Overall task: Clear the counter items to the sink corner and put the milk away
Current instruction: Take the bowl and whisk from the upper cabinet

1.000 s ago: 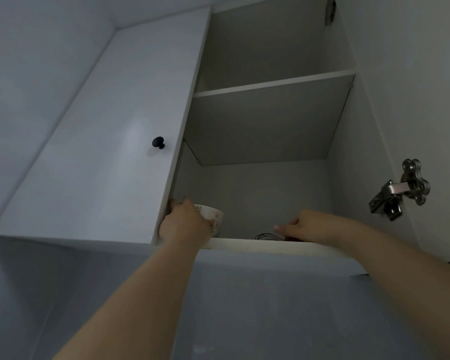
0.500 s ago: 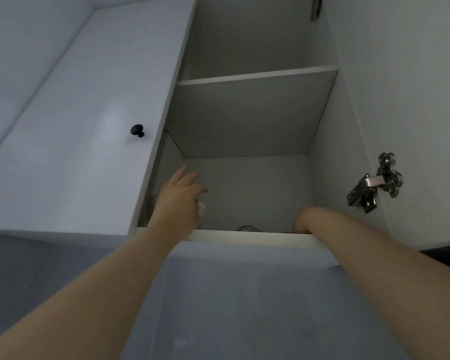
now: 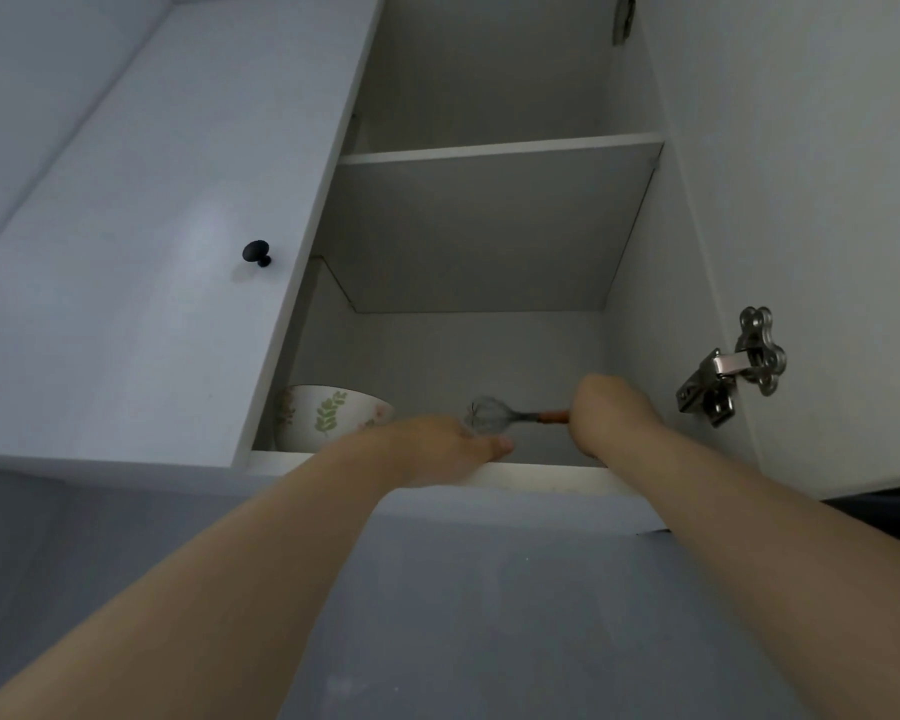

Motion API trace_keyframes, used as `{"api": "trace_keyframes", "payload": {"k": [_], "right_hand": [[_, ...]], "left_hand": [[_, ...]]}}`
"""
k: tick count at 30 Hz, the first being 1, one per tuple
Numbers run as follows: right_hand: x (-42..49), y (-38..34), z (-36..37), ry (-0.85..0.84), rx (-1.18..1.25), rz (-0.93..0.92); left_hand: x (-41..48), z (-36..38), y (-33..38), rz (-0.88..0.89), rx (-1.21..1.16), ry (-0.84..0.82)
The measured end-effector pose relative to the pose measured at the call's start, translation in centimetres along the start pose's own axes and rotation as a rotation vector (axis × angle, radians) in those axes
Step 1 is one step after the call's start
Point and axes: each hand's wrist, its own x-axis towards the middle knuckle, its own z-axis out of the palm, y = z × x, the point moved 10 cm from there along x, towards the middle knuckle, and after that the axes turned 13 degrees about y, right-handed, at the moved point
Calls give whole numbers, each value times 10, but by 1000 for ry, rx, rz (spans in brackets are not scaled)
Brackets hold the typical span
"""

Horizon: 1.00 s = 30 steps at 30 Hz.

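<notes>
The step in hand appears to be stowing a whisk on the bottom shelf of the open wall cabinet, beside a leaf-patterned bowl; the milk is not in view. The next move calls for releasing the whisk flat on the shelf and withdrawing both arms. Both arms reach upward: the right hand grips the orange handle, while the left hand lies flat over the shelf edge, holding nothing.
</notes>
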Motion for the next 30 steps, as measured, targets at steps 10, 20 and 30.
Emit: {"api": "trace_keyframes", "payload": {"k": [10, 20, 30], "right_hand": [[-11, 10, -38, 217, 127, 44], [-16, 15, -63, 268, 71, -75], [-22, 0, -66, 256, 62, -135]], "left_hand": [[-9, -18, 0, 150, -262, 150], [-17, -24, -2, 150, -375, 168], [-30, -37, -2, 230, -253, 324]]}}
